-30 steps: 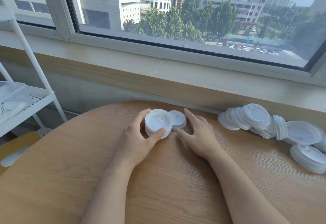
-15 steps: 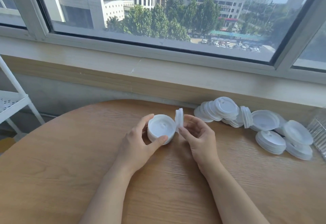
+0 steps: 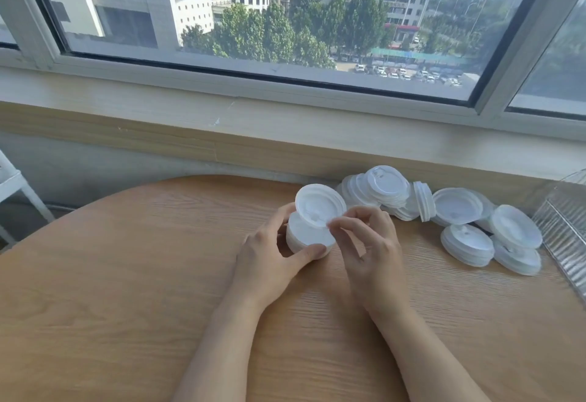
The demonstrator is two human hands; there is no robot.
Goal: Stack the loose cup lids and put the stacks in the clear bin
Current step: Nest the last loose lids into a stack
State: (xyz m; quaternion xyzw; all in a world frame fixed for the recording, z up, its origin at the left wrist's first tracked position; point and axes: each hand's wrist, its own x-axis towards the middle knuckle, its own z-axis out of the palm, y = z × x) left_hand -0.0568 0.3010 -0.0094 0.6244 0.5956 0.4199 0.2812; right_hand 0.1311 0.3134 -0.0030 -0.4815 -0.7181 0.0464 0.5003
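The right hand pinches a single white round plastic cup lid by its near right rim between thumb and fingertips, its grip closed on the lid's edge. This lid is tilted, its hollow face turned toward the camera, and its lower edge hangs just over a short stack of white plastic lids. The left hand curls round that stack, thumb along the near side and fingers behind the far side, so its grip is clamped on the stack, which stands on the round light wooden desk near the middle of its far edge.

To the right, along the far edge of the desk against the wall, lies a loose heap of white plastic cup lids: some overlap in a leaning row, one stands on its edge, and several low piles lie flat further right. Just right of those piles, at the picture's edge, stands the ribbed clear plastic bin, only partly in view; what it holds cannot be told.

Beyond the desk runs a pale windowsill beneath a large window that looks out on buildings, trees and parked cars. At the far left a white metal rack shows in part.
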